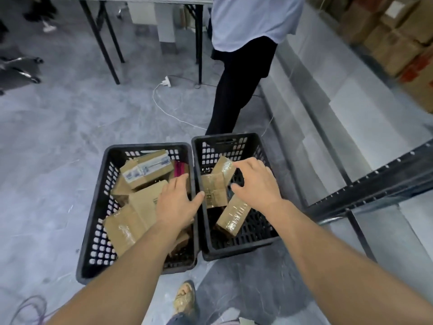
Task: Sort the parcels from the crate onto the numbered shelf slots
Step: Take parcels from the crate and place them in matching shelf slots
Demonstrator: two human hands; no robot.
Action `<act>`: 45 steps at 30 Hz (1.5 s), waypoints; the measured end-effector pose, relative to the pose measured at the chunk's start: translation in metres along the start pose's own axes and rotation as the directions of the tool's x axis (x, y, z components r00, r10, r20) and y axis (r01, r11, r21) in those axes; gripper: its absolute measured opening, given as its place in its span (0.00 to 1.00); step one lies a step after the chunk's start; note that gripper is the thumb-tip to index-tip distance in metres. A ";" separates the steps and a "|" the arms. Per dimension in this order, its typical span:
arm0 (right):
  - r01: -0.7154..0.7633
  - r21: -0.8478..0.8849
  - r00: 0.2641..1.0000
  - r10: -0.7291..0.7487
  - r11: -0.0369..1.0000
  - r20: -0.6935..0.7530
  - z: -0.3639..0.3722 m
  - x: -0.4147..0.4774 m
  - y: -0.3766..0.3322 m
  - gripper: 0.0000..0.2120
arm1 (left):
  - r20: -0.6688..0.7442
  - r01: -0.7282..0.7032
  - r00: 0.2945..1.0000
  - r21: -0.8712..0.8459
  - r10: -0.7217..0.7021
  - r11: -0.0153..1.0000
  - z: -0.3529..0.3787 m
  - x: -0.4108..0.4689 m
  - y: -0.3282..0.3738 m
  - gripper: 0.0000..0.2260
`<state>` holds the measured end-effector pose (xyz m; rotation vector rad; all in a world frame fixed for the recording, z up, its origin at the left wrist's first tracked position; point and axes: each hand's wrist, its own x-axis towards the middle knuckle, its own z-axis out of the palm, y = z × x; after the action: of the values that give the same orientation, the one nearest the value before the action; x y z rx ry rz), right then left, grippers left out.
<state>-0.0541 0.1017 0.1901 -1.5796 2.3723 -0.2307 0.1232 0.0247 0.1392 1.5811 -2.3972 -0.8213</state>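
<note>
Hovering over parcels (146, 168) in the crates (97, 233), left hand (175, 204) and right hand (256, 184) show fingers (246, 163) apart.

Two black crates sit side by side on the grey floor. The left crate (93, 207) is full of brown parcels (131, 221). The left hand (174, 202) lies flat over them. The right hand (255, 181) reaches into the right crate (266, 148), its fingertips at a taped parcel (222, 168). A person (241, 73) stands behind.
</note>
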 end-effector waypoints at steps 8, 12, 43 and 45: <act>-0.067 0.017 0.994 0.066 0.998 0.083 0.041 0.028 0.015 0.23 | 0.094 0.005 0.996 -0.012 -0.004 1.000 0.028 0.032 -0.011 0.30; -0.084 0.028 0.991 0.080 0.996 0.107 0.062 0.046 0.048 0.25 | 0.160 0.020 0.987 -0.035 -0.014 0.999 0.066 0.045 -0.002 0.30; -0.845 0.390 0.514 0.357 0.365 0.780 0.298 0.081 0.198 0.16 | 0.701 0.570 0.592 -0.015 -0.398 0.822 0.323 0.113 -0.027 0.24; -0.843 0.438 0.533 0.371 0.311 0.761 0.290 0.076 0.195 0.22 | 0.701 0.609 0.603 -0.096 -0.381 0.787 0.315 0.109 -0.020 0.22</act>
<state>-0.1604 0.1137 -0.1512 -0.1179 1.7875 -0.4844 -0.0382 0.0350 -0.1530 2.1027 -1.9402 -2.0869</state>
